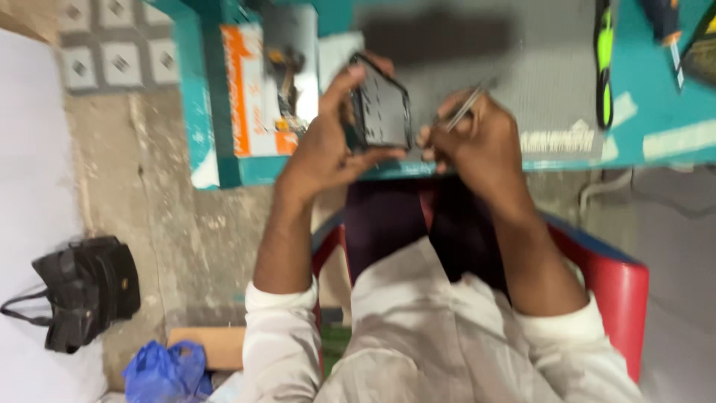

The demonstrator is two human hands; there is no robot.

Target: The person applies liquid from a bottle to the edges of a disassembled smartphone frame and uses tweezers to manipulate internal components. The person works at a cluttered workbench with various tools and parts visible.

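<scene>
two hands up over the table [656,112] edge, blur and all. left hand [322,153] wrapped around a dark phone [382,112], thumb along the bottom, fingers up the far side, phone tilted and lifted clear of the grey mat [552,75]. right hand [477,142] just beside it, grip pinched tight on thin metal tweezers [464,108], tip angled up and away. orange and white box [261,82] resting left of the phone. red chair [619,291] below, black bag [86,287] and blue plastic bag [165,371] down on the floor at left.
</scene>
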